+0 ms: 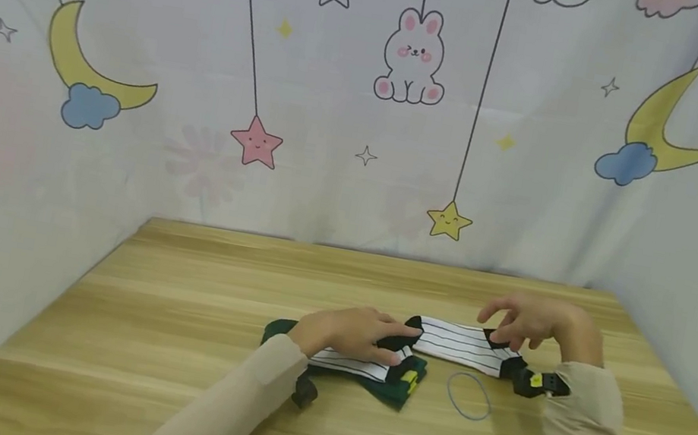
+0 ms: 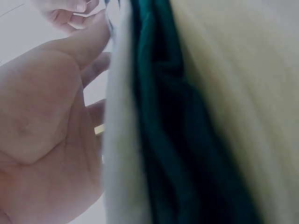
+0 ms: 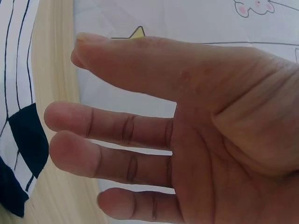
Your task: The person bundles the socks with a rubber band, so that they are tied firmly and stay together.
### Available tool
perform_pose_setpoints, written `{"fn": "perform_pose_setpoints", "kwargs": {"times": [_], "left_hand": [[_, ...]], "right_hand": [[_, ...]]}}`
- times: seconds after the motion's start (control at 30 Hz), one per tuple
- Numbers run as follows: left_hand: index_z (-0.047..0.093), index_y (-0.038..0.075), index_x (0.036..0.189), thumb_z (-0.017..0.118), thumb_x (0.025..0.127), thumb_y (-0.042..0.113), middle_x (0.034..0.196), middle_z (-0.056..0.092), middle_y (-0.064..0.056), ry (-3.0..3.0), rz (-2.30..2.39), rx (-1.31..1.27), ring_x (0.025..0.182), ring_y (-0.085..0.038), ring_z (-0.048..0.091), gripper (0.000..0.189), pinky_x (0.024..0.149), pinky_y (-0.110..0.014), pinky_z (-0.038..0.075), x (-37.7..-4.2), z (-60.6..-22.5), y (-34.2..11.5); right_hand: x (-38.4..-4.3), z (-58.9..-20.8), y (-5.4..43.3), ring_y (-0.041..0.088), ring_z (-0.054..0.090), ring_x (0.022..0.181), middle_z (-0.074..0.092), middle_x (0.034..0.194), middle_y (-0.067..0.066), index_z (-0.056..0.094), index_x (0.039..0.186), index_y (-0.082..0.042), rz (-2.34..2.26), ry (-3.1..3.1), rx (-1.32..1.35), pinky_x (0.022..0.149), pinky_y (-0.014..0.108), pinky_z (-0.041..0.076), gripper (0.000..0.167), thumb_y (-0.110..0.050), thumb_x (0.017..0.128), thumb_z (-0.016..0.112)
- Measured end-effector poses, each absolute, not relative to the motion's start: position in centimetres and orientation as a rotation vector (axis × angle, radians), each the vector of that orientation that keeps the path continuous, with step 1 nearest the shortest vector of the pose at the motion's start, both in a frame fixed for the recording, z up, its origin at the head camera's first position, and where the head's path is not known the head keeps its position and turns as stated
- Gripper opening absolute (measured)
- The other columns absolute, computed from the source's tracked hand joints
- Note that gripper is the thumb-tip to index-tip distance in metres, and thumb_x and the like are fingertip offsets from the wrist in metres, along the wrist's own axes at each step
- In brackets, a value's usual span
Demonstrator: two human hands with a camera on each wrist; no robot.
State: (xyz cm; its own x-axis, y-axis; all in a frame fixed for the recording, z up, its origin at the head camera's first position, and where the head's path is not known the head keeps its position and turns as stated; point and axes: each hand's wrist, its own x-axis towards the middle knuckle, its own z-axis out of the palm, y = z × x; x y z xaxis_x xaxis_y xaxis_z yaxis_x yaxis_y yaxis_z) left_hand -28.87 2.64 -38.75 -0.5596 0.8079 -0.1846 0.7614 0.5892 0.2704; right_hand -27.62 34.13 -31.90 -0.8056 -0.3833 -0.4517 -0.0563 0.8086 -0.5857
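A white sock (image 1: 456,343) with dark stripes and black ends lies flat on the table. My left hand (image 1: 353,334) rests on the socks at this one's black left end, fingers extended. Under that hand lies another striped sock (image 1: 355,365), partly covered, on top of dark green socks (image 1: 385,391) with a yellow patch. Their white and green fabric (image 2: 159,112) fills the middle of the left wrist view, beside the palm. My right hand (image 1: 532,321) hovers at the flat sock's right end with loosely spread fingers. In the right wrist view, it holds nothing, with the sock's black heel patch (image 3: 30,140) nearby.
A thin bluish elastic band (image 1: 469,396) lies as a loop in front of the flat sock. The wood-grain table (image 1: 193,276) meets a patterned cloth backdrop (image 1: 338,200) at its far edge, with cloth on both sides too. A black wrist camera (image 1: 532,382) sits by my right sleeve.
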Motion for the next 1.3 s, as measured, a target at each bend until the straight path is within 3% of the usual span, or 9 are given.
{"fn": "perform_pose_setpoints", "kwargs": {"times": [0.17, 0.33, 0.6, 0.73, 1.07, 1.3], "left_hand": [[0.029, 0.036, 0.158, 0.041, 0.103, 0.055, 0.159, 0.035, 0.001, 2.547, 0.210, 1.296, 0.147, -0.025, 0.031, 0.059, 0.118, -0.043, 0.025, -28.9, -39.3, 3.1], [0.036, 0.033, 0.156, 0.039, 0.105, 0.053, 0.161, 0.031, -0.001, 2.556, 0.151, 1.303, 0.148, -0.027, 0.028, 0.055, 0.120, -0.045, 0.020, -28.8, -39.3, 3.3], [0.041, 0.029, 0.154, 0.041, 0.104, 0.054, 0.162, 0.030, -0.001, 2.555, 0.127, 1.260, 0.148, -0.026, 0.027, 0.056, 0.119, -0.044, 0.022, -28.5, -39.0, 3.1], [0.042, 0.027, 0.153, 0.044, 0.104, 0.053, 0.161, 0.031, -0.001, 2.557, 0.126, 1.240, 0.148, -0.024, 0.027, 0.056, 0.119, -0.043, 0.023, -28.5, -38.7, 3.0], [0.040, 0.022, 0.155, 0.044, 0.103, 0.053, 0.161, 0.031, -0.001, 2.569, 0.108, 1.238, 0.148, -0.022, 0.027, 0.061, 0.119, -0.038, 0.024, -28.5, -38.7, 3.2], [0.038, 0.023, 0.156, 0.043, 0.102, 0.056, 0.162, 0.029, 0.002, 2.564, 0.108, 1.207, 0.149, -0.021, 0.026, 0.063, 0.119, -0.038, 0.023, -28.3, -38.7, 3.3]], "right_hand": [[-27.6, -32.0, 34.7, 0.020, 0.060, 0.075, 0.066, 0.109, 0.012, 0.055, 0.133, -0.004, -0.775, 2.415, -0.297, 0.062, 0.031, 0.044, 0.038, -0.012, 0.097, 0.065], [-27.6, -32.2, 35.5, 0.022, 0.061, 0.084, 0.065, 0.114, 0.013, 0.053, 0.135, -0.003, -0.776, 2.420, -0.279, 0.067, 0.034, 0.048, 0.041, -0.013, 0.096, 0.066], [-27.5, -32.3, 36.4, 0.026, 0.064, 0.093, 0.067, 0.117, 0.017, 0.050, 0.135, 0.001, -0.778, 2.404, -0.291, 0.070, 0.035, 0.050, 0.044, -0.013, 0.097, 0.066], [-27.5, -32.5, 36.7, 0.024, 0.061, 0.090, 0.067, 0.115, 0.015, 0.051, 0.135, 0.000, -0.797, 2.411, -0.266, 0.068, 0.033, 0.048, 0.043, -0.012, 0.097, 0.065], [-27.3, -33.4, 37.1, 0.024, 0.061, 0.093, 0.062, 0.104, 0.011, 0.055, 0.131, -0.007, -0.733, 2.451, -0.081, 0.080, 0.041, 0.050, 0.043, -0.020, 0.094, 0.071], [-27.3, -34.0, 36.9, 0.023, 0.061, 0.085, 0.064, 0.096, 0.010, 0.056, 0.126, -0.006, -0.724, 2.472, -0.085, 0.077, 0.039, 0.050, 0.039, -0.020, 0.093, 0.071]]}}
